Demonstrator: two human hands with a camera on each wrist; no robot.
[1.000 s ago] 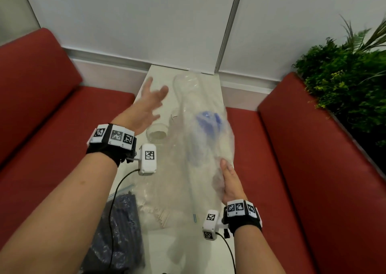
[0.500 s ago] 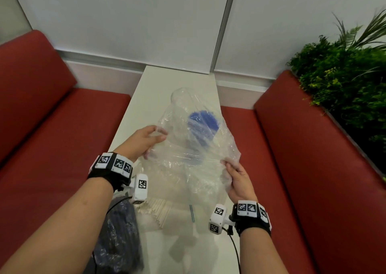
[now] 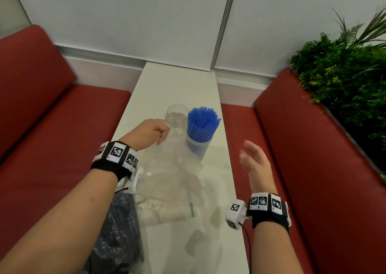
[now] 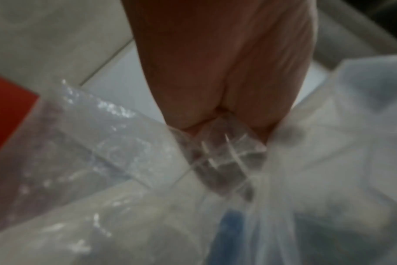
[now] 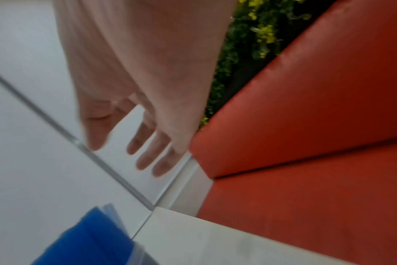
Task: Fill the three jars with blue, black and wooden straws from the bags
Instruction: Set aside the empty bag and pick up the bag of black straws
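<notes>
Two hands hover over a narrow white table (image 3: 167, 81) that runs between red bench seats (image 3: 62, 127). The left hand (image 3: 149, 132) has its fingers curled tight round a bunched corner of an empty clear plastic bag (image 3: 171, 169); the left wrist view shows the crumpled film (image 4: 227, 157) pinched between thumb and fingers, though it is blurred. The right hand (image 3: 255, 165) holds nothing, its fingers (image 5: 147, 157) spread and loose, raised above the table's edge, to the right of the jar of blue straws (image 3: 201, 131).

That jar stands upright, packed full, the straw tips fanned out above its rim. An empty clear jar (image 3: 177, 116) stands just beside it on its left, close to the left hand's knuckles. The slack bag drapes from the left hand down toward the near side of the blue jar. Nearer the person than the blue jar, a bag of wooden straws (image 3: 163, 211) lies flat, partly under the clear bag, and a bag of black straws (image 3: 117, 232) lies at its left, at the table's edge under the left forearm. A leafy green plant (image 3: 344, 75) stands behind the right-hand bench.
</notes>
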